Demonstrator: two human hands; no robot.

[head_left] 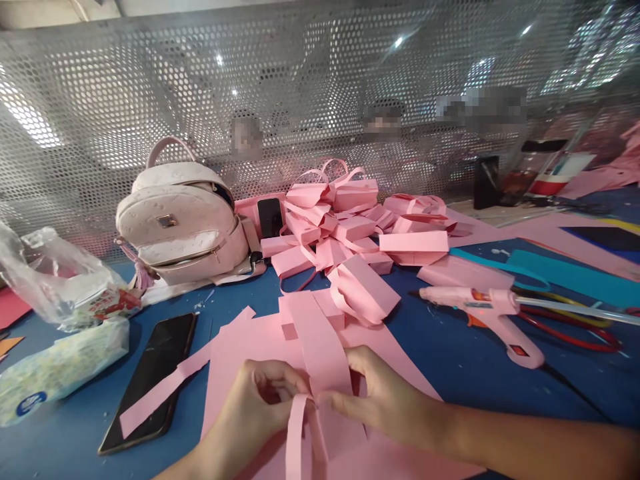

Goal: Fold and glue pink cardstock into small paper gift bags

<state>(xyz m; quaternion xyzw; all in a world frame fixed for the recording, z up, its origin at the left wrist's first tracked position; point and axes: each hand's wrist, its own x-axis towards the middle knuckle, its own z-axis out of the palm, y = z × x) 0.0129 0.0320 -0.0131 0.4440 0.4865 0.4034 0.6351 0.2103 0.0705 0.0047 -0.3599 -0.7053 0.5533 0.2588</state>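
Note:
Over a large pink paper sheet (395, 350), my left hand (260, 407) has its thumb and fingers pinched at the end of a narrow pink paper strip (295, 443). My right hand (385, 393) grips a wide folded pink paper piece (325, 347), thumb in front and fingers behind. The two hands meet where the strip touches this piece. Just beyond them, a small pink paper bag (364, 288) with a strip handle lies tilted. Behind it a heap of similar folded paper bags (305, 223) is piled up.
To the right lies a pink glue gun (475, 303) with its cable. On the left are a black phone (155, 373) under a pink strip, a tissue pack (65, 367) and a plastic bag (55, 280). A pale backpack (175, 220) stands before a perforated metal panel (300, 80).

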